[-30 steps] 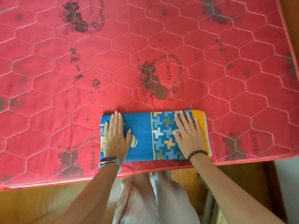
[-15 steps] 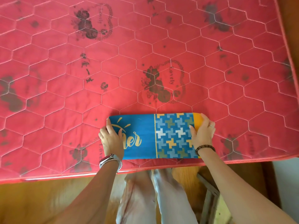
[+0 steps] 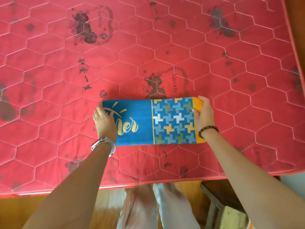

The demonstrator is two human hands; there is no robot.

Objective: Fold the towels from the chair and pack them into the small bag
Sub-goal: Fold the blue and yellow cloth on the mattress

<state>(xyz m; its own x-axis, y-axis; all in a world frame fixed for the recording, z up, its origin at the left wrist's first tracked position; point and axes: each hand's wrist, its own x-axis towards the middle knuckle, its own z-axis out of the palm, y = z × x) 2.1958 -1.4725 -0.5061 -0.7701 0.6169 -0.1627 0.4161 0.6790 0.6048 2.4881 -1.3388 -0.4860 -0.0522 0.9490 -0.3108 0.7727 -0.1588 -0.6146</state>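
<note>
A folded blue towel (image 3: 142, 123) with gold lettering, a cross-pattern band and an orange end lies flat on the red quilted mattress (image 3: 148, 47). My left hand (image 3: 104, 120) grips its left end, thumb on top and fingers curled under the edge. My right hand (image 3: 202, 114) grips the orange right end the same way, fingers wrapped over the far corner. The chair and the small bag are out of view.
The mattress's near edge (image 3: 148, 184) runs across the lower view, with wooden floor (image 3: 24, 210) below it. My legs stand at the bottom centre. A wooden frame piece (image 3: 221, 209) sits at the lower right. The mattress's right edge (image 3: 292, 38) borders a wooden surface.
Both hands went from pressing flat on the towel to gripping its two ends. The towel now lies farther from the mattress's near edge.
</note>
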